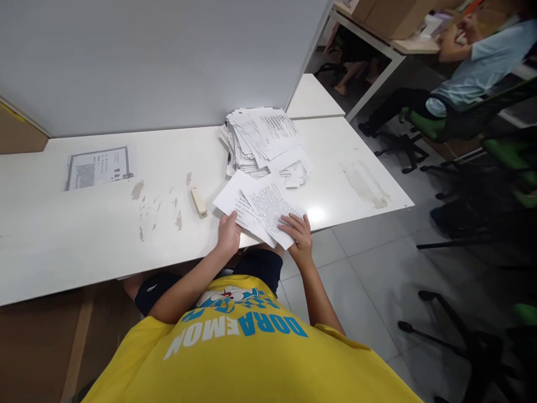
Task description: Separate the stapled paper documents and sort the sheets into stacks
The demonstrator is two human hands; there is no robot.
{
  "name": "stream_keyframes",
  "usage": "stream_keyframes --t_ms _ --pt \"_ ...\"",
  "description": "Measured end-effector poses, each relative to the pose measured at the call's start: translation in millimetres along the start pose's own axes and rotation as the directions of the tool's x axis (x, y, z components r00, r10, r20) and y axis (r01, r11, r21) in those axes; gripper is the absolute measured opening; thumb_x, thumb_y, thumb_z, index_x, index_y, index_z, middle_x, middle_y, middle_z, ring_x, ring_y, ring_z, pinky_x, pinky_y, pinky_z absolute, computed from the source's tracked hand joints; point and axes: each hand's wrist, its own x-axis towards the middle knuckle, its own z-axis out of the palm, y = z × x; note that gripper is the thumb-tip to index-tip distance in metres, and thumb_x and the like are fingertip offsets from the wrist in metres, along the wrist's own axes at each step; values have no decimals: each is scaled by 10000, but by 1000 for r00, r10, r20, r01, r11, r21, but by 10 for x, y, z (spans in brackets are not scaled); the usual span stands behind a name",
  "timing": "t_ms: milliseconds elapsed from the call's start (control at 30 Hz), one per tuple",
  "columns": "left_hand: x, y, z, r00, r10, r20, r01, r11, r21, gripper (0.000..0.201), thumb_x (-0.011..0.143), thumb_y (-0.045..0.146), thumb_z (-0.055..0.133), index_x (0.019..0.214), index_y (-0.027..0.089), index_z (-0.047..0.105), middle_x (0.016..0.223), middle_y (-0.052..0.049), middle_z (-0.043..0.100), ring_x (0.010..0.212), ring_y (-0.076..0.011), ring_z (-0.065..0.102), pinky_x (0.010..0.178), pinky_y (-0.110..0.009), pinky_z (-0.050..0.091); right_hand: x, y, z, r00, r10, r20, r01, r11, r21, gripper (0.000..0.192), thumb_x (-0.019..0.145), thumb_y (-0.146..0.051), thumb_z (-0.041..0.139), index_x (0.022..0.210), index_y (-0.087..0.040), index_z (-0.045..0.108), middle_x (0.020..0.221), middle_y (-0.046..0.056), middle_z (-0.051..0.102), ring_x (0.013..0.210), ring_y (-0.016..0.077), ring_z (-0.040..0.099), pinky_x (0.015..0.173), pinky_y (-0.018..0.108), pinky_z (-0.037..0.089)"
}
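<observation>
Papers (265,202), left fingers (232,216) pinching left edge, right fingers (295,221) clasping right edge

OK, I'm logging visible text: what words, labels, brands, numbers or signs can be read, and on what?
"DORAEMON": yellow T-shirt.
Held printed sheets: too small to read.
Paper pile: too small to read.
Flat sheet on desk: too blurred to read.
White mark on dark shorts: too small.

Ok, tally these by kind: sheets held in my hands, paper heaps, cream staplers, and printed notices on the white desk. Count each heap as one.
Handheld sheets: 2 showing
Paper heap: 1
Cream stapler: 1
Printed notice: 1
Total: 5
</observation>
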Motion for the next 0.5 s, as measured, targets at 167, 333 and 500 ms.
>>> stream_keyframes --t_ms 167,333,500 --pt "1 -38 -27 990 138 4 -138 989 45 154 920 210 613 1051 174 684 1220 -93 726 1290 -234 596 1154 -397 447 -178 -64 -19 995 96 -19 -93 991 100 204 875 -401 550 785 -361 729 1116 8 764 1218 302 641 1192 630 301" --pt "-138 -7 -159 961 270 -64 -264 961 87 251 861 265 712 1097 178 701 1221 -104 725 1297 -255 592 1160 -412 445 -229 -228 -24 891 274 -362 -212 956 204 274 911 -415 466 955 -339 725 1100 70 746 1166 342 661 1091 633 430" --pt "-323 42 -340 928 356 -112 -332 924 188 334 853 352 735 1140 186 694 1220 -113 724 1286 -266 600 1148 -412 454 365 -88 -342 765 367 -530 -476 876 -81 479 944 -511 365 1192 -222 655 1082 170 711 1059 410 681 939 612 520"
